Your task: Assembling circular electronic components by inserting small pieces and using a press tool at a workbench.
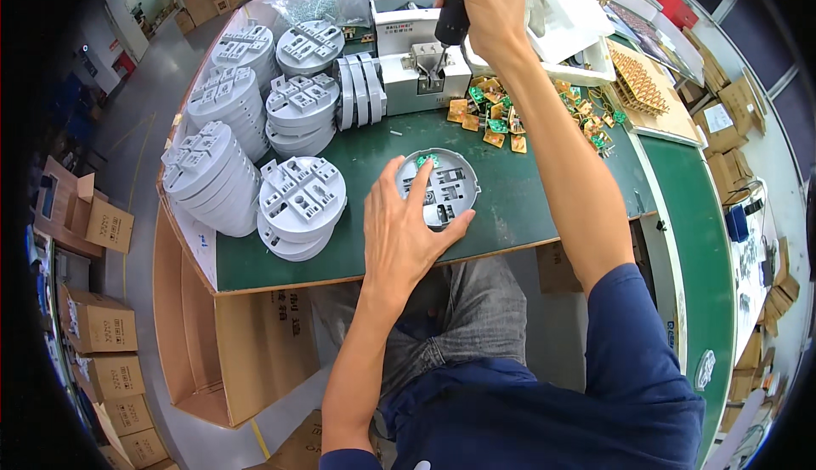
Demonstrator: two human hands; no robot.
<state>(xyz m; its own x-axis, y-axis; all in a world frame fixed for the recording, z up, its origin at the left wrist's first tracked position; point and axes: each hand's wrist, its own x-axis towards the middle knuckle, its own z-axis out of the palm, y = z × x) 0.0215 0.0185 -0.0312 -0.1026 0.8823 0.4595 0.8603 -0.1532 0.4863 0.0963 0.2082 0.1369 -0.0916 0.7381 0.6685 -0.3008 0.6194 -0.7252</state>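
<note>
A round grey plastic housing (467,183) lies open side up on the green worktable (340,262). My left hand (396,230) grips it, thumb at the right rim and fingers at the left. The index finger rests on a small green circuit board (427,161) inside, near the far rim. Farther off, my right hand (491,2) is wrapped round a black electric screwdriver (454,21), held bit down. Its bit is at the pick-up point of a grey screw feeder (411,100); whether a screw sits on it is too small to tell.
Stacked round housings (302,194) fill the table's left side. Right of the feeder lie loose green and orange circuit boards (495,117). Behind them is a white foam tray (586,70); a panel of copper-coloured pieces (642,82) is at right. A cardboard box (255,351) stands below the front edge.
</note>
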